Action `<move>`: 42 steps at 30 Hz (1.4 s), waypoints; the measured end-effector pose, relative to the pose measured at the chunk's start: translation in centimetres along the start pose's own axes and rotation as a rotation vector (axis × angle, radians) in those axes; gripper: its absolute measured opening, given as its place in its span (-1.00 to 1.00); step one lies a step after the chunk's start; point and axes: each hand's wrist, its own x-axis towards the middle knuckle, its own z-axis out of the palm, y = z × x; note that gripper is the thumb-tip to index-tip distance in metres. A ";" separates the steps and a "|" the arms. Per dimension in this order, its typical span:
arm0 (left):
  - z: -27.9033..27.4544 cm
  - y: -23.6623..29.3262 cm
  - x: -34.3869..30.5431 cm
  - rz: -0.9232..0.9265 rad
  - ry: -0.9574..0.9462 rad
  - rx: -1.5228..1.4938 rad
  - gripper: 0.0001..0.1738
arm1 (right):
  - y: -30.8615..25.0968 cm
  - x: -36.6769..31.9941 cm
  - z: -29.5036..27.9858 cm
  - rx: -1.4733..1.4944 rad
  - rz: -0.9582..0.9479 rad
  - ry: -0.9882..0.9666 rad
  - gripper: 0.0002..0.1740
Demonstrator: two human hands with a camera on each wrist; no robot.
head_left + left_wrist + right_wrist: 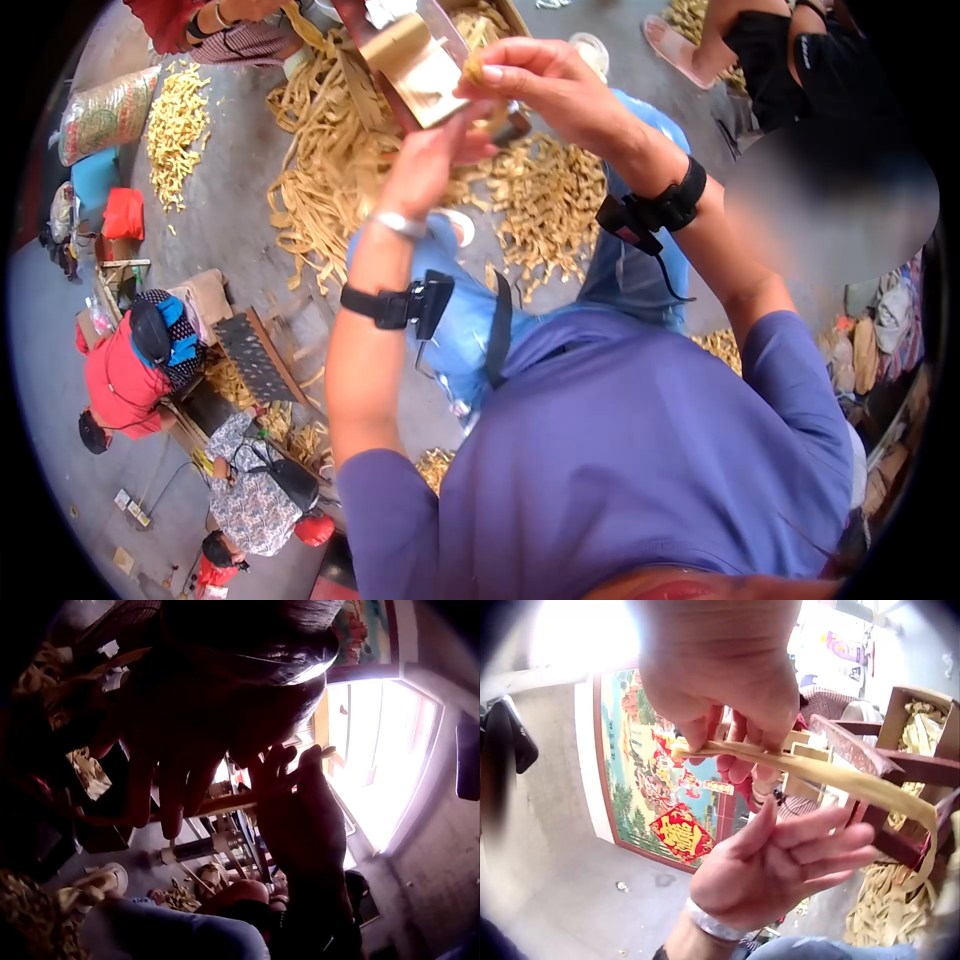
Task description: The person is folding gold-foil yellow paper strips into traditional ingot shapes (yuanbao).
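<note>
A long tan strip (840, 776) is pinched at one end between the thumb and fingers of my right hand (724, 697); its other end curves down at the right. Below the strip, my left hand (772, 859) is spread with straight fingers, palm showing; whether it touches the strip cannot be told. In the head view my right hand (545, 85) is beside a pale wooden box (415, 65), and my left hand (430, 160) lies just below it. The left wrist view is dark, with the left hand's fingers (172, 787) hanging near the strip.
Heaps of tan strips (330, 150) and short knotted pieces (545, 205) lie on the floor around my legs. Left of them is a yellow pile (178, 130) beside a full sack (105, 115). A person in red (125, 375) and others sit at the left; another is at upper right.
</note>
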 end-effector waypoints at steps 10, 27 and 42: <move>10.0 6.2 -7.7 0.426 0.171 -0.163 -0.84 | -7.3 -11.6 5.0 -0.445 -0.542 0.148 -0.84; 10.7 6.4 -14.3 0.777 0.427 0.880 -0.88 | -5.7 -14.9 5.5 -0.293 0.051 -0.042 -0.72; 11.9 2.3 -14.2 0.572 0.454 0.407 -0.74 | -1.3 -16.3 5.6 0.025 -0.003 0.026 -0.71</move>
